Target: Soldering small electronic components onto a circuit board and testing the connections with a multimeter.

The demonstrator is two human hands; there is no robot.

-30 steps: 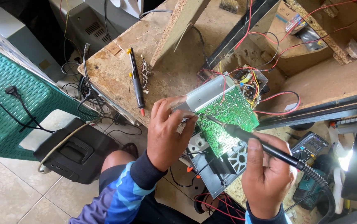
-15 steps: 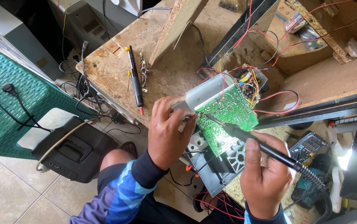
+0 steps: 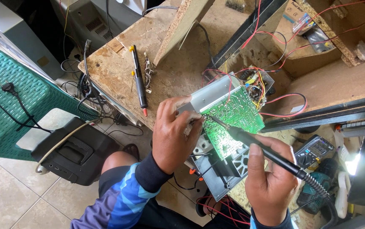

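Circuit board (image 3: 237, 123), green, lies centre; left hand (image 3: 174, 133) pinches its near-left edge, while right hand (image 3: 271, 182) grips a soldering iron (image 3: 258, 146), tip touching the board.

Left hand (image 3: 174, 135) pinching, right hand (image 3: 269, 180) seemingly gripping.

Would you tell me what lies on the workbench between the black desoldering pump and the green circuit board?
In the head view, between the desoldering pump and the circuit board lie a small wire tangle, bare workbench, and the left hand.
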